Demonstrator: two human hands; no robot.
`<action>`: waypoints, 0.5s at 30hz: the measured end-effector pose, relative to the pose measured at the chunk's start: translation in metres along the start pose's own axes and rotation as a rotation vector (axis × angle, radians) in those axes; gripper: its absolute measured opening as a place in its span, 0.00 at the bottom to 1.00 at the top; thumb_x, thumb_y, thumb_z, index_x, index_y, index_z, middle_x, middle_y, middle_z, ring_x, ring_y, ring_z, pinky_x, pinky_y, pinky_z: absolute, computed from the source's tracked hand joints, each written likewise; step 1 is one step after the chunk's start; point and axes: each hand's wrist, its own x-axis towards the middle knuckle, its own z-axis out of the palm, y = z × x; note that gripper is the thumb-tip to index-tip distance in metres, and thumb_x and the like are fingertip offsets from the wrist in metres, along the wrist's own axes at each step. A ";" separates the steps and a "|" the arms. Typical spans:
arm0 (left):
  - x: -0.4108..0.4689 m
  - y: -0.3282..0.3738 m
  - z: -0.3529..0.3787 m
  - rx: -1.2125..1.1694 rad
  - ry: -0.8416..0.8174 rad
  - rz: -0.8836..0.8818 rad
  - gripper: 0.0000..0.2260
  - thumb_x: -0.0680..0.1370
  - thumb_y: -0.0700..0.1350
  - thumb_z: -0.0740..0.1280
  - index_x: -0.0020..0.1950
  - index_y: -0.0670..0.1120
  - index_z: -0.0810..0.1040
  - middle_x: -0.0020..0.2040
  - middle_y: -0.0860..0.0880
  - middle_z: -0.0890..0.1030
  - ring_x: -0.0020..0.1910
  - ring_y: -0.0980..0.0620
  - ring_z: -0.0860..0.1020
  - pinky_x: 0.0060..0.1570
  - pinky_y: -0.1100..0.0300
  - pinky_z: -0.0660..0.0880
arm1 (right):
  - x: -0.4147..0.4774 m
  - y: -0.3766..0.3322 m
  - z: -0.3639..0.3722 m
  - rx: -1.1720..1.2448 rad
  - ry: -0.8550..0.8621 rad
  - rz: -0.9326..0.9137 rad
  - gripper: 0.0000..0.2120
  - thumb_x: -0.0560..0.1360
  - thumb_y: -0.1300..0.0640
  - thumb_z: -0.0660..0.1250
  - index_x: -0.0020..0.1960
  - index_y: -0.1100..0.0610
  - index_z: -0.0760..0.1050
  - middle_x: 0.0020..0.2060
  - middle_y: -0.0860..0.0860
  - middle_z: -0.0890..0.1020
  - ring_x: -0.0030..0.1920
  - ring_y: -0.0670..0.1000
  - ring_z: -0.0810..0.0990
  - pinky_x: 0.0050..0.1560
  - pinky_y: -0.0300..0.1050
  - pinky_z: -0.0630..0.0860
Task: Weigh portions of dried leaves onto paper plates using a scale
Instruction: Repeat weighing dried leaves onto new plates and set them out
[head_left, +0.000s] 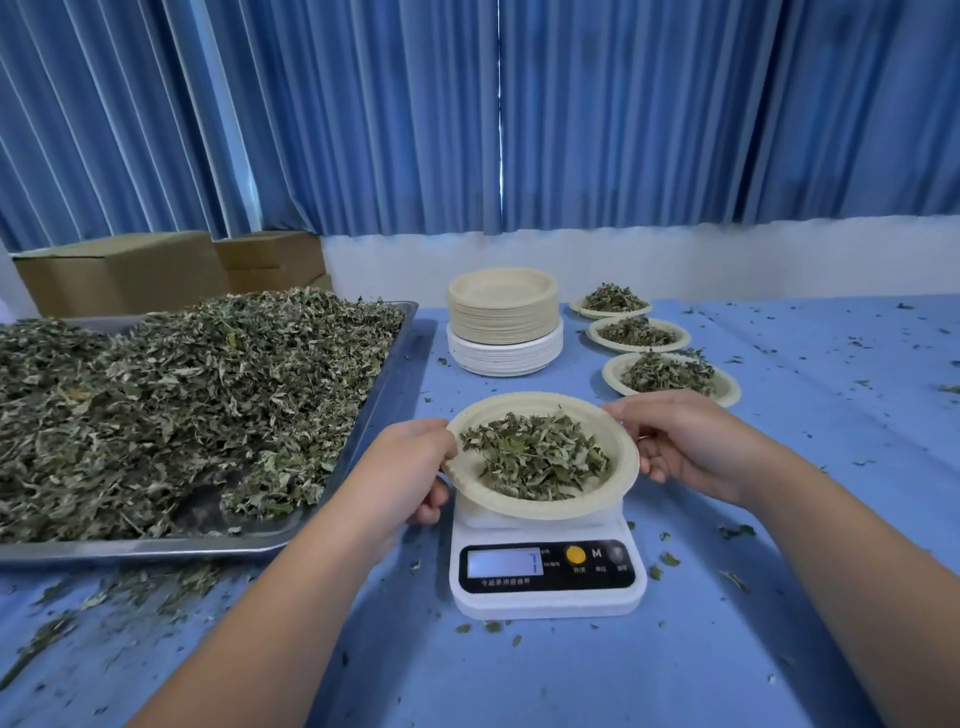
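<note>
Many leaf bits (670, 558), blue tbl (519, 675), curtains (363, 114)

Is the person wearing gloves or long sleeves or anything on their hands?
No gloves: the left hand and the right hand are both bare. No sleeve shows anywhere up to the picture's edge, and I see no rings, watch or bracelet.

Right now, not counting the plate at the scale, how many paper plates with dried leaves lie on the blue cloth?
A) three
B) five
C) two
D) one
A: besides the held plate, three filled ones lie in a row right of the plate stack: the far plate, the middle plate and the near plate.
</note>
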 end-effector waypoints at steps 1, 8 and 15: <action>0.000 0.000 0.000 -0.041 -0.002 0.008 0.10 0.77 0.38 0.60 0.54 0.43 0.79 0.35 0.44 0.71 0.21 0.53 0.65 0.21 0.65 0.61 | -0.001 -0.001 0.000 0.013 -0.004 -0.009 0.09 0.78 0.63 0.64 0.51 0.66 0.81 0.28 0.55 0.75 0.23 0.48 0.72 0.21 0.39 0.68; -0.003 0.007 0.001 -0.360 0.015 0.018 0.16 0.79 0.37 0.62 0.67 0.44 0.71 0.27 0.49 0.74 0.23 0.52 0.70 0.22 0.61 0.64 | -0.009 -0.006 0.007 0.148 -0.029 -0.031 0.12 0.78 0.66 0.61 0.58 0.62 0.79 0.29 0.55 0.77 0.24 0.49 0.72 0.22 0.39 0.68; -0.016 0.020 0.001 -0.550 -0.034 0.048 0.12 0.80 0.37 0.61 0.63 0.45 0.72 0.42 0.42 0.82 0.25 0.50 0.74 0.27 0.59 0.68 | -0.010 -0.001 0.008 0.229 0.030 -0.010 0.13 0.77 0.69 0.58 0.56 0.60 0.78 0.30 0.56 0.78 0.25 0.50 0.73 0.21 0.40 0.69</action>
